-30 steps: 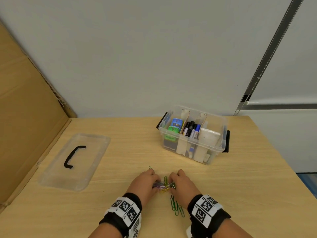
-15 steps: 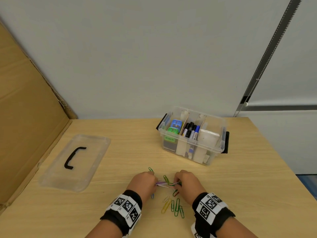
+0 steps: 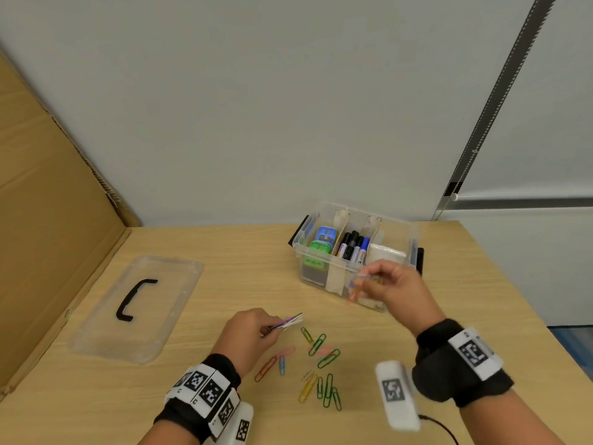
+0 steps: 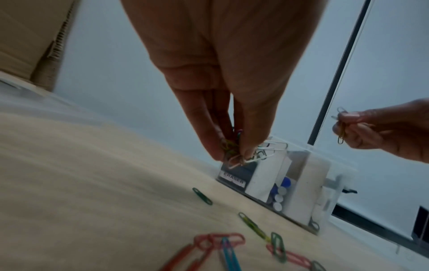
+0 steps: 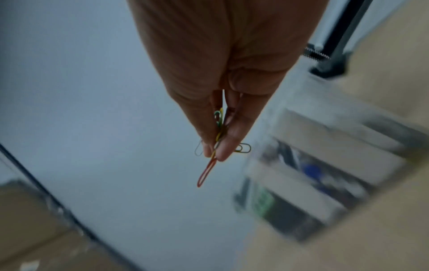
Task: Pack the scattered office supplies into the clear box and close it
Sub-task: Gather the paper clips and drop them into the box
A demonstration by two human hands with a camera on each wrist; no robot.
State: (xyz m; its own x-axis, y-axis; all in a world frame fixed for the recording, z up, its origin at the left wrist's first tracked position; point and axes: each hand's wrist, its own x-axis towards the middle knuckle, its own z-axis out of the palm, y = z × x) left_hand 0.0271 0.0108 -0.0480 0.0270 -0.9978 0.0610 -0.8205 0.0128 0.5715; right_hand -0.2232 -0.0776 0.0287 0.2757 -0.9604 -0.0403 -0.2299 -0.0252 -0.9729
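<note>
Clear plastic lid [image 3: 134, 308]: left off, lying at the left of the desk [image 3: 224, 252].
Left hand [image 3: 248, 332]: fingers pinched on a bundle of paper clips [image 3: 288, 322], now raised off the desk.
Loose paper clips [image 3: 322, 377]: uncovered as the hands parted; more gathering is judged necessary.
Right hand [image 3: 396, 292]: fingers clamped on a few clips, carried to the clear box [image 3: 353, 252].
Writing: "ERASER" [image 4: 232, 181] is read through the box wall.

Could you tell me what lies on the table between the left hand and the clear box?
In the head view, bare wood lies between the left hand and the clear box; the loose paper clips lie nearer the person.
</note>
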